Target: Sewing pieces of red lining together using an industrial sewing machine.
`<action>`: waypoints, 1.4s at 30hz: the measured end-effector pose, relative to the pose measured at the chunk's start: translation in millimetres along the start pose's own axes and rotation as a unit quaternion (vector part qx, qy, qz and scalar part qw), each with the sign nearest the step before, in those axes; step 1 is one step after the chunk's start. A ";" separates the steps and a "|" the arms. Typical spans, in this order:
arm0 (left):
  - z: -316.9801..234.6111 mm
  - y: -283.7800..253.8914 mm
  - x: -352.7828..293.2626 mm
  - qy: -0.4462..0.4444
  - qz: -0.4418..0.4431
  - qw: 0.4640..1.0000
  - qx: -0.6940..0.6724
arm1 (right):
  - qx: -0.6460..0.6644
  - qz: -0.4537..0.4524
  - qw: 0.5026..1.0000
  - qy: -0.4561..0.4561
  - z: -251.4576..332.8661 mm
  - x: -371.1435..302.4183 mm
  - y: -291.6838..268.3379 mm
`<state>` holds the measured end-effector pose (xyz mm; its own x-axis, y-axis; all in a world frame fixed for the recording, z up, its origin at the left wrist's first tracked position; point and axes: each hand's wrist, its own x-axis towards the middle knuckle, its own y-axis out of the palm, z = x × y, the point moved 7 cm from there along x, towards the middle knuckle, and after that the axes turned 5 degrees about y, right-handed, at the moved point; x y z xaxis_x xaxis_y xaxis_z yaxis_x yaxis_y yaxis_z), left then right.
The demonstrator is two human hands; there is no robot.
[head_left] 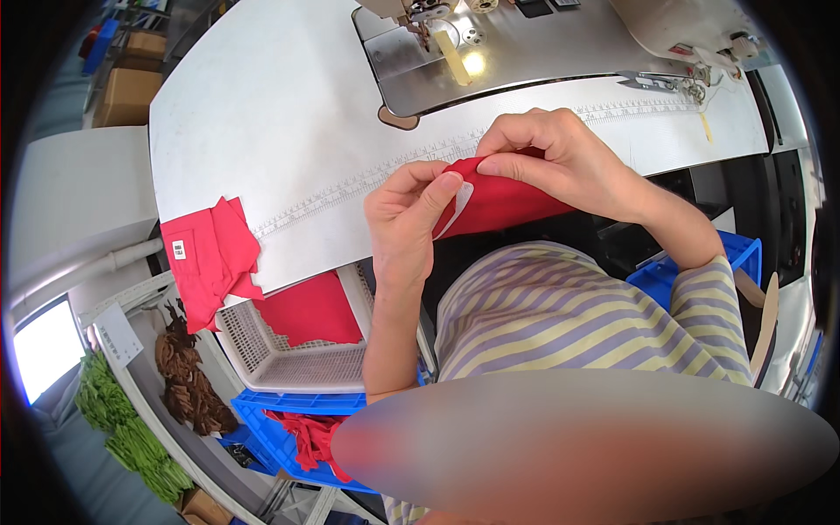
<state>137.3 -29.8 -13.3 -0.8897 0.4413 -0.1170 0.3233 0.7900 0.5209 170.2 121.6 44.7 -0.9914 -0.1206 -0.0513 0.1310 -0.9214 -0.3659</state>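
Both of my hands pinch the upper edge of a red piece of fabric (516, 203) over the front edge of the white table. My left hand (409, 206) is closed on its left corner, thumb on top, beside a narrow white strip (455, 208) on the fabric. My right hand (560, 162) grips the same edge a little to the right, thumb and forefinger pressed together. The fabric's lower part hangs toward my lap. Beyond my hands stands a sewing machine (429, 22) with a metal bed plate (516, 57).
Red cut pieces (210, 254) with a small white label lie on the table's left end. Below is a white basket (306, 367) with red fabric, above a blue crate (289, 402). Thread snips (647, 81) lie at the right, near a ruler printed along the table (289, 114).
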 end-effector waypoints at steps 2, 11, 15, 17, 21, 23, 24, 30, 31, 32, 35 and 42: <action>-6.2 2.3 -0.4 0.046 0.024 0.998 0.024 | -0.003 -0.007 1.000 -0.010 0.7 0.2 -1.1; -4.7 1.7 -4.6 0.057 0.006 0.997 0.042 | -0.011 0.005 1.000 0.008 -1.4 -1.2 -0.4; -2.1 2.2 -5.3 0.054 -0.005 0.997 0.045 | -0.016 -0.014 1.000 -0.021 2.2 -1.6 -1.0; -3.4 3.3 -5.9 0.076 -0.004 0.997 0.031 | -0.024 -0.010 0.999 -0.019 1.7 -2.0 -0.7; -0.1 -0.7 -6.6 0.070 -0.031 0.996 0.047 | -0.026 -0.008 0.999 -0.017 0.5 -2.1 -1.2; -0.9 -0.6 -6.8 0.078 -0.027 0.996 0.038 | -0.028 -0.004 1.000 -0.012 -0.7 -1.5 -0.6; 0.7 -1.2 -6.4 0.067 -0.029 0.996 0.046 | -0.022 -0.006 1.000 -0.012 -0.9 -0.7 -1.0; 4.0 -2.8 -5.7 0.055 -0.031 0.997 0.036 | -0.010 0.003 1.000 0.009 -2.7 -0.5 -1.8; 4.8 -2.8 -5.5 0.055 -0.031 0.997 0.036 | -0.004 0.006 1.000 -0.001 -1.0 -0.3 -1.3; 2.9 -2.9 -5.4 0.070 -0.027 0.997 0.028 | -0.009 0.005 1.000 0.016 -3.1 0.1 -1.4; 4.0 -5.4 -5.2 0.064 -0.032 0.997 0.031 | -0.014 0.005 1.000 0.022 -3.6 1.8 -0.8; 9.8 -6.5 -6.1 0.037 -0.020 0.998 0.049 | -0.023 0.018 0.999 0.020 -4.4 6.5 -0.4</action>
<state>143.8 -33.5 -24.2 -0.9229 0.3784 -0.0706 0.3139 0.8460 0.4310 163.7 122.8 40.4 -0.9851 -0.1382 -0.1022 0.1681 -0.8990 -0.4045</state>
